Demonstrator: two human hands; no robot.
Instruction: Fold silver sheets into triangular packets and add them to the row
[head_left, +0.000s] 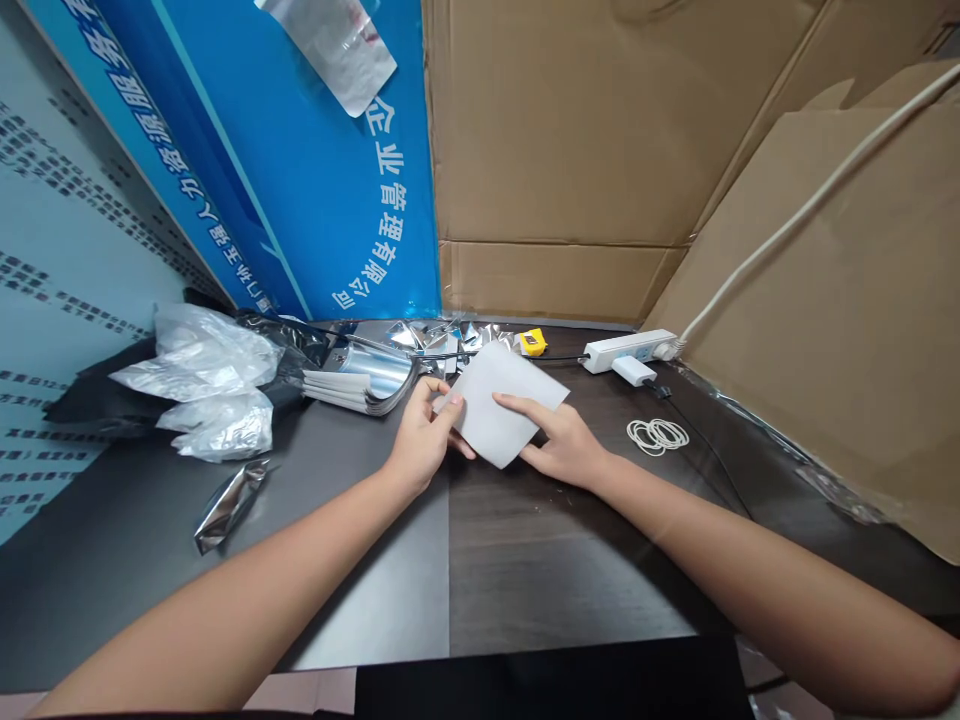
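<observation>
Left hand (422, 440) was clamped on the left edge of a white sheet (504, 415), right hand (564, 440) on its right side, thumb on top. Sheet was mid-surface (562, 580), nearer the back edge than the front. Read it as one piece in work; stack (352, 388) just beside the left hand sat loose, so probably more left. Foil packet (231, 505) lay toward the front-left corner; couldn't tell if done. Sheet's underside and some fingers hidden; it blocked part of the foil scraps (420, 338) along the back edge.
</observation>
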